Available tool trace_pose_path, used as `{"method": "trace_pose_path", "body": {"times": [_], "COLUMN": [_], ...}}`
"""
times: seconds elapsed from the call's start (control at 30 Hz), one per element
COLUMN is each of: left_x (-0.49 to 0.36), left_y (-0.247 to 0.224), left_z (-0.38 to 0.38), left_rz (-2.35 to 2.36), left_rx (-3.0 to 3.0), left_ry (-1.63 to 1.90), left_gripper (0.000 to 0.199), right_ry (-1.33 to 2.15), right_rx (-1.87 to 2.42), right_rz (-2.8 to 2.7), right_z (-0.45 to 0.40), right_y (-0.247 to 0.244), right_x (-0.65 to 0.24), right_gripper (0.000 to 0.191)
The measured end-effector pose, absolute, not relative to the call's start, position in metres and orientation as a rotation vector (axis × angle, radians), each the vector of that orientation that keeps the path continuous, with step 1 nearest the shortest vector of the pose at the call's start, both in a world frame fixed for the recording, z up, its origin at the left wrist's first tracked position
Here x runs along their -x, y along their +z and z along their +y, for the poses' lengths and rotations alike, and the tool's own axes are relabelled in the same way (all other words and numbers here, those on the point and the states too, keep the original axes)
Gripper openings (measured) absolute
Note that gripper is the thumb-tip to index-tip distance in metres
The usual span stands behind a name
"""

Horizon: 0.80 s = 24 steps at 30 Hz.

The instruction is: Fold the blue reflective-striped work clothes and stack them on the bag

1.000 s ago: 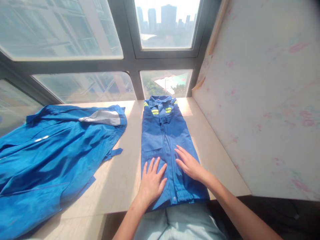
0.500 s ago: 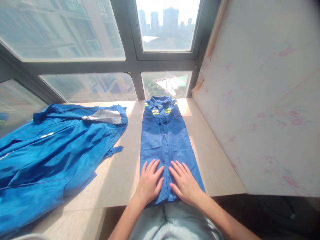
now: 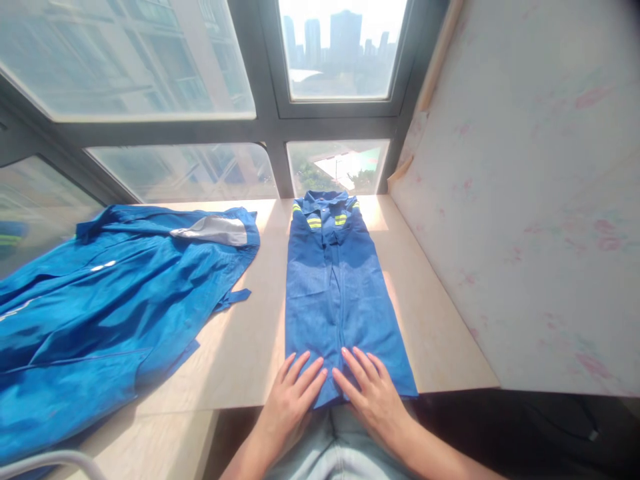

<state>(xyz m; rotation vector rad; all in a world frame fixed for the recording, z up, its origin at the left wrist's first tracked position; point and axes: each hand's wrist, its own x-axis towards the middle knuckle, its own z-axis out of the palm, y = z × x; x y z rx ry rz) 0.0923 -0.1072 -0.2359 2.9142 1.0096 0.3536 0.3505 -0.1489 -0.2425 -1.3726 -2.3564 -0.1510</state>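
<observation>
A dark blue work jacket [image 3: 336, 287] with yellow-green reflective strips lies folded into a long narrow shape, its collar toward the window and its hem at the table's near edge. My left hand [image 3: 293, 393] rests on the hem's left part, its fingers stretched out and apart. On the right part, my right hand [image 3: 373, 397] lies with its fingers likewise spread over the cloth. Both thumbs are out of sight, so I cannot tell whether they reach under the hem.
A brighter blue garment [image 3: 150, 287] with a whitish patch is spread on the left of the pale wooden table [image 3: 260, 300], hanging over its near edge. Windows [image 3: 340, 53] stand behind the table. A flowered panel [image 3: 540, 220] closes the right side. A pale curved bar [image 3: 65, 457] shows at lower left.
Both hands have slid back toward my body, from the lower part of the jacket to its hem. The thumbs, seen before, are hidden now. The view has shifted slightly.
</observation>
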Motion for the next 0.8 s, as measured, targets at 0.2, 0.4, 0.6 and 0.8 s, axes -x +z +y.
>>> {"method": "trace_pose_path", "body": {"times": [0.2,0.4,0.6,0.8], "left_x": [-0.088,-0.100,-0.143,-0.193], "left_y": [-0.183,-0.186,-0.187,-0.192], "left_z": [-0.089,-0.020,0.051,0.038], "left_rz": [0.843,1.047,0.995,0.559], "left_rx": [-2.597,-2.533,-2.841,-2.857], "left_ry": [0.159,0.442,0.358,0.181], "left_gripper": [0.070,0.042,0.057,0.062], "right_ry": [-0.123,-0.095,0.185,0.929], "right_rx": [1.312,1.206,1.175,1.081], "right_rz": [-2.346,-2.402,-2.618,-2.612], "right_z": [-0.138,-0.127,-0.128,-0.113], "right_y": [-0.240,-0.220,-0.170,-0.097], "right_x": [-0.341,-0.347,-0.360,-0.383], "right_gripper": [0.047,0.026,0.006,0.011]}}
